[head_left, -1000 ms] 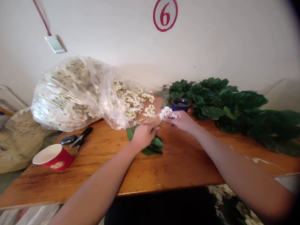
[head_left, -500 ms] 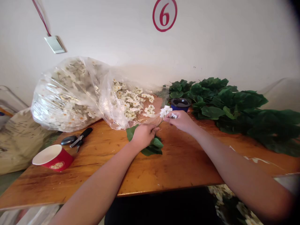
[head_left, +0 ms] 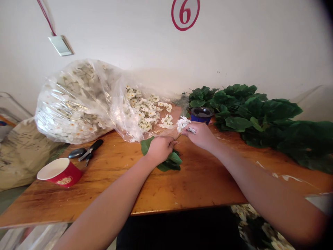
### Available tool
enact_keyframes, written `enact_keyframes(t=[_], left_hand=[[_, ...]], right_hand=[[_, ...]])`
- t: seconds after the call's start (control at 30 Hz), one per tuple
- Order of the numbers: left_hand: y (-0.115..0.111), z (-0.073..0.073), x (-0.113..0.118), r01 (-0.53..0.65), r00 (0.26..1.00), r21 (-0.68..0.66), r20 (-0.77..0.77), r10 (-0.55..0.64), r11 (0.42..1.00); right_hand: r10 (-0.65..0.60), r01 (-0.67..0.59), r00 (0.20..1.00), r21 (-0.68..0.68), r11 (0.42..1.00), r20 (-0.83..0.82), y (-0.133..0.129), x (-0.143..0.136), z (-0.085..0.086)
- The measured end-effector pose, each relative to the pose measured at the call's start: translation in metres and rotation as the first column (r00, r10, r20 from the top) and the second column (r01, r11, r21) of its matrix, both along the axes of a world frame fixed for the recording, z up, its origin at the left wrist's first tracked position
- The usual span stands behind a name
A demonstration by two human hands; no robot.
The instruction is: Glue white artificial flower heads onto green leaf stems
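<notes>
My left hand (head_left: pixel 161 149) is closed around the stem of a green leaf sprig (head_left: pixel 170 161), whose leaves show on both sides of my palm. In my right hand (head_left: pixel 199 134), the fingers pinch a white artificial flower cluster (head_left: pixel 182 123) just beyond the left fingertips. A thin stem runs between the two hands; where the flower and leaf stems meet is too small to make out. Close behind my right hand stands a small blue pot (head_left: pixel 201 115) with a dark rim. Loose white flowers (head_left: pixel 166 121) lie just behind my left hand.
A large clear plastic bag (head_left: pixel 75 104) of white flowers fills the left back of the wooden table (head_left: pixel 109 187). Green leaf sprigs (head_left: pixel 249 111) are heaped at the back right. A red paper cup (head_left: pixel 69 172) and a black-handled tool (head_left: pixel 93 149) rest on the left.
Both hands keep their holds, with the flower cluster shifting very slightly at the right fingertips. The whole view has moved a little.
</notes>
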State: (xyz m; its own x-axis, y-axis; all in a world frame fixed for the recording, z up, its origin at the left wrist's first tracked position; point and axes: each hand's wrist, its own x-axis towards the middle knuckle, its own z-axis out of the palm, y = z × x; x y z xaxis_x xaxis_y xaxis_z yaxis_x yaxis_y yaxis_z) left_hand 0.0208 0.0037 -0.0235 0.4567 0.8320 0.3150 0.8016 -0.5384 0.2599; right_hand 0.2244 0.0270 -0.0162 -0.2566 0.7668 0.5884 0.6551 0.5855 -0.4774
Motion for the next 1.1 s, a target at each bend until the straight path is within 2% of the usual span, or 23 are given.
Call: enact_keyframes(t=[0.23,0.4,0.77,0.93,1.1], left_hand=[[0.001,0.002,0.000,-0.027,0.999,-0.081,0.022,0.029,0.996],[0.004,-0.002,0.000,0.018,0.998,-0.081,0.060,-0.013,0.997],[0.009,-0.010,0.002,-0.026,0.997,-0.059,-0.075,0.022,0.998],[0.008,-0.006,0.001,-0.055,0.998,-0.103,-0.046,0.050,0.993],[0.000,0.005,-0.004,-0.043,0.991,-0.145,0.116,0.060,0.989]], right_hand=[[-0.066,0.053,0.996,-0.184,0.981,-0.066,0.006,-0.007,-0.017],[-0.081,0.057,0.991,-0.213,0.975,-0.103,0.007,-0.011,-0.022],[-0.125,0.066,0.983,-0.376,0.924,-0.135,0.006,-0.016,-0.030],[-0.076,0.033,0.992,-0.377,0.926,-0.101,0.008,-0.010,-0.023],[-0.092,0.071,0.994,-0.310,0.948,-0.054,0.006,-0.009,-0.010]])
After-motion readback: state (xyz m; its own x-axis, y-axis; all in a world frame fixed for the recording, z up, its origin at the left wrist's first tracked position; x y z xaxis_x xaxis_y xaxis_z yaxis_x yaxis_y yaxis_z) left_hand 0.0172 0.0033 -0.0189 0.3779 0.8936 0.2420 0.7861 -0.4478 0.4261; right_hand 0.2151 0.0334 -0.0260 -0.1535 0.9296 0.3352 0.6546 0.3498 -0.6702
